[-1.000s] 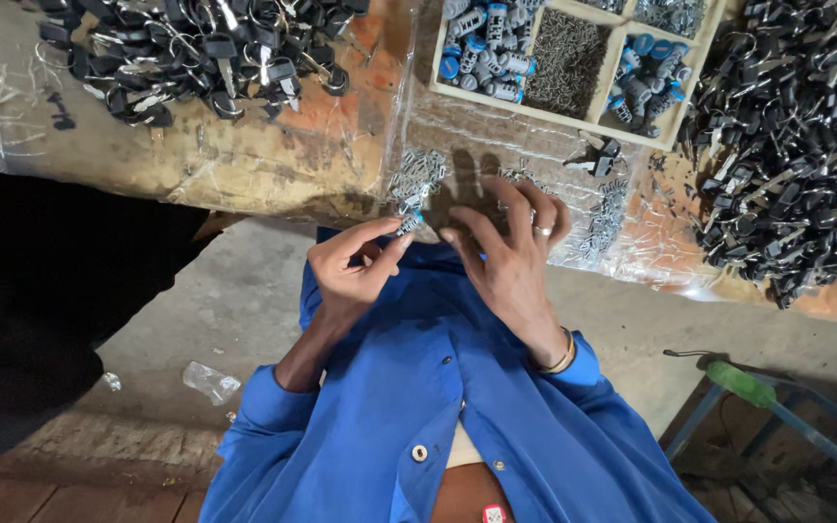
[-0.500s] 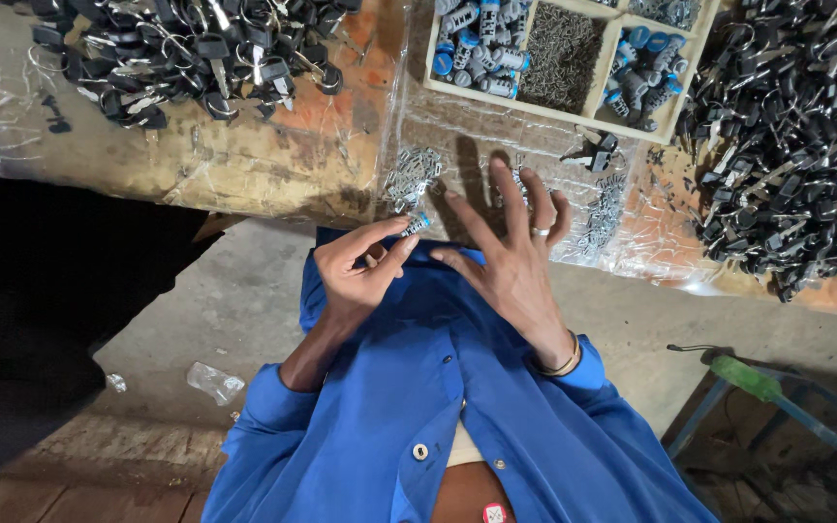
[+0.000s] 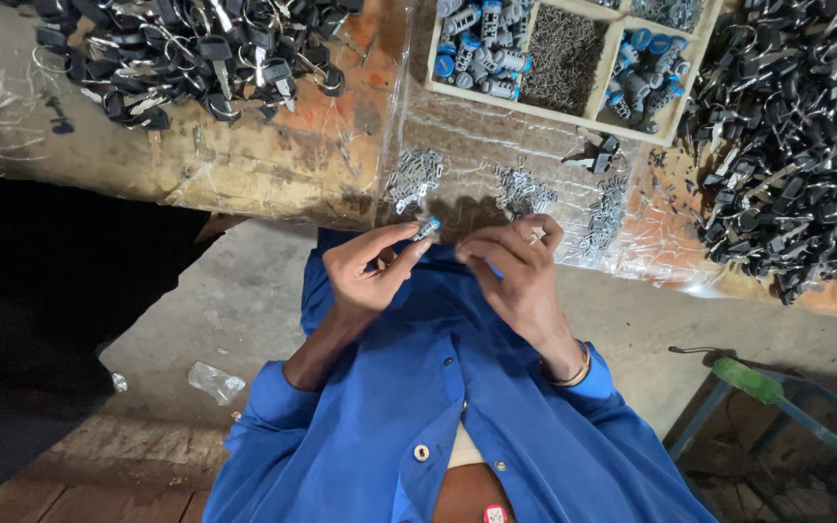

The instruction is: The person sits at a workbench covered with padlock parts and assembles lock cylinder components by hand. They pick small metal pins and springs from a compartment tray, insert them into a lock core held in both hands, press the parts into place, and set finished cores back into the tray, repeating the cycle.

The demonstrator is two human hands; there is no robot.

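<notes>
Since half a second ago: right hand (image 3: 520,276) curled from spread flat on the tabletop (image 3: 273,160), grip contents impossible to tell; left hand (image 3: 370,273) unchanged, pinching a small cylinder (image 3: 426,229) at the edge. Around: key heaps (image 3: 787,126), tray (image 3: 573,53), metal bits (image 3: 414,176).

Small workshop, prob. key/lock assembly: worn plastic-covered workbench (image 3: 244,165), heaps of black-headed keys at 11 (image 3: 196,53) & 2 o'clock (image 3: 796,136), divided parts tray (image 3: 573,58) w/ cylinders at 12, bare concrete floor (image 3: 196,300).
</notes>
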